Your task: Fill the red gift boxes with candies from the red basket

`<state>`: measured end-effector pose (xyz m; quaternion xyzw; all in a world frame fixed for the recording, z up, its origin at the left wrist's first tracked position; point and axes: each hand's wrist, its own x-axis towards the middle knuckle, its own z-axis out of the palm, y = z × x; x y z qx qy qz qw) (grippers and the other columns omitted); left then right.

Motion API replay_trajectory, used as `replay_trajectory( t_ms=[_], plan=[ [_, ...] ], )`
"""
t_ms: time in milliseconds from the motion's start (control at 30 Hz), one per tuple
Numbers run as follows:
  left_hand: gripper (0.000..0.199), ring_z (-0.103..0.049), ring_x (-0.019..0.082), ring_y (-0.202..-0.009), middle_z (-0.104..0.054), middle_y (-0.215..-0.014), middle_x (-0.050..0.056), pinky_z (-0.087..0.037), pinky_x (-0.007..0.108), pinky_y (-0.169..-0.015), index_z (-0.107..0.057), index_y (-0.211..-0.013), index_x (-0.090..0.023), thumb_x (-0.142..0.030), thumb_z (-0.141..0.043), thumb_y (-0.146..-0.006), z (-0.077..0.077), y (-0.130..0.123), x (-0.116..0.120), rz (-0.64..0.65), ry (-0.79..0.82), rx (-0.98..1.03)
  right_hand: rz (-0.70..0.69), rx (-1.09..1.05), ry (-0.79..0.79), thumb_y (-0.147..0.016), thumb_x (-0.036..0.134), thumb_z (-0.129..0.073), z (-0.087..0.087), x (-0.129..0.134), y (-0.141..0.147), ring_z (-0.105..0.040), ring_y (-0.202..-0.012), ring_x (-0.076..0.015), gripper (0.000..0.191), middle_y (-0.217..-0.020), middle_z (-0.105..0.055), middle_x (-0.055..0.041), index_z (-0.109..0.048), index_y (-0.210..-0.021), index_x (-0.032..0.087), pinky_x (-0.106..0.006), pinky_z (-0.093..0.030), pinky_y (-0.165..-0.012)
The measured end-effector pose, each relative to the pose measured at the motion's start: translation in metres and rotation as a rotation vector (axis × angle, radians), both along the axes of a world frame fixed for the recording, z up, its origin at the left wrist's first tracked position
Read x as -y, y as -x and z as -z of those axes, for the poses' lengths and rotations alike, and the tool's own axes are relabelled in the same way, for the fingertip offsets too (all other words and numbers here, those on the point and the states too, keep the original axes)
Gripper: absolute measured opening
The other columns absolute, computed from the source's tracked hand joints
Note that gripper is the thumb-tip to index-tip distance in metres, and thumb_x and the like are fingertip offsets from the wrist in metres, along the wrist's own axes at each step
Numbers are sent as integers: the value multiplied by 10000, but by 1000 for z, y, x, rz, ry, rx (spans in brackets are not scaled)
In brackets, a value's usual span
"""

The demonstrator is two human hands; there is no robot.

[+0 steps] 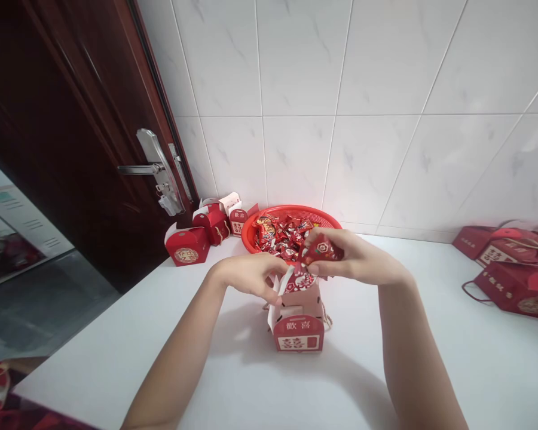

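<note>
In front of me on the table stands an open red and white gift box (298, 334), upright, with twine cord at its sides. My left hand (251, 278) is closed on the box's left side flap, thumb at the edge. Above the box's far edge, my right hand (347, 257) grips a red candy packet (323, 249) with a flower print. A patterned red and white wrapper (299, 280) shows just below those fingers; whether it is held or rests in the box, I cannot tell. Right behind is a red plastic basket (291, 210) full of wrapped candies (280, 239).
Several red gift boxes (187, 246) stand at the table's back left. More red boxes (515, 292) lie at the right edge. A tiled wall (376, 167) closes off the back. At left is a dark wooden door (85, 119) with a metal handle (138, 169).
</note>
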<state>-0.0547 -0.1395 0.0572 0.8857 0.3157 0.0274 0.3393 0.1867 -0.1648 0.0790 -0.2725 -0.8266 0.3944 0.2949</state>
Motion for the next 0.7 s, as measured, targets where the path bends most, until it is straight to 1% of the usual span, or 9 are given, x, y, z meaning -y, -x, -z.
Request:
replay_trajectory(
  t_ms=[67,133,200,267,333,433,500,600,700],
  plan=[
    [395,-671,197,-940,-747,-1013,-4,-491,242,-809,-733,-1091,-237,-213,-719,-697,-2,0,-1,34,72,-27,-45,128,-28,-857,217,-675,1,-1,3,-528,-580,-100,70,-691,-623,40,-629,-899,186,-204,-393,-490],
    [494,-663,209,-1013,-737,-1100,-4,-489,249,-858,-718,-1160,-257,-171,-712,-673,-5,0,-1,44,103,-36,-73,235,-47,-848,163,-656,3,-2,5,-519,-570,-95,52,-685,-632,44,-614,-869,186,-206,-367,-484],
    [547,-653,218,-1060,-722,-1169,2,-485,253,-884,-696,-1217,-266,-176,-720,-678,-7,0,-1,59,102,-30,-77,293,-67,-857,152,-638,4,-2,6,-521,-567,-96,55,-695,-642,39,-597,-849,187,-212,-360,-485],
    [556,-645,224,-1080,-709,-1205,6,-480,255,-891,-682,-1245,-267,-213,-735,-694,-8,1,0,77,73,-27,-78,297,-90,-870,156,-629,3,-1,6,-539,-586,-103,43,-726,-660,28,-602,-857,188,-217,-371,-498],
    [535,-640,228,-1078,-703,-1216,8,-476,260,-891,-686,-1235,-265,-249,-742,-703,-7,1,1,79,38,-19,-90,253,-99,-887,178,-627,1,0,5,-567,-620,-115,15,-755,-676,18,-625,-896,189,-221,-393,-520],
    [504,-634,227,-1066,-698,-1216,12,-473,270,-894,-690,-1209,-255,-269,-743,-708,-7,1,4,78,37,21,-118,171,-107,-908,211,-629,-2,3,5,-607,-681,-130,56,-802,-694,4,-653,-952,187,-226,-434,-564],
    [454,-632,221,-1048,-704,-1173,7,-470,269,-887,-695,-1158,-244,-257,-741,-706,-8,0,8,74,22,36,-146,144,-126,-900,195,-639,-2,4,6,-622,-718,-134,69,-842,-706,-8,-667,-962,182,-227,-456,-597],
    [316,-629,210,-1004,-702,-1080,-4,-463,253,-851,-704,-1010,-223,-221,-734,-696,-12,-1,14,61,-24,11,-225,167,-145,-894,156,-630,0,6,12,-632,-725,-131,114,-884,-727,-23,-698,-983,178,-229,-475,-631],
    [278,-620,215,-1022,-681,-1112,6,-458,248,-850,-691,-977,-209,-214,-728,-701,-16,-1,19,53,-48,-30,-261,242,-140,-915,149,-595,2,9,17,-656,-739,-139,184,-920,-750,-39,-732,-1032,184,-231,-485,-652]
  ],
)
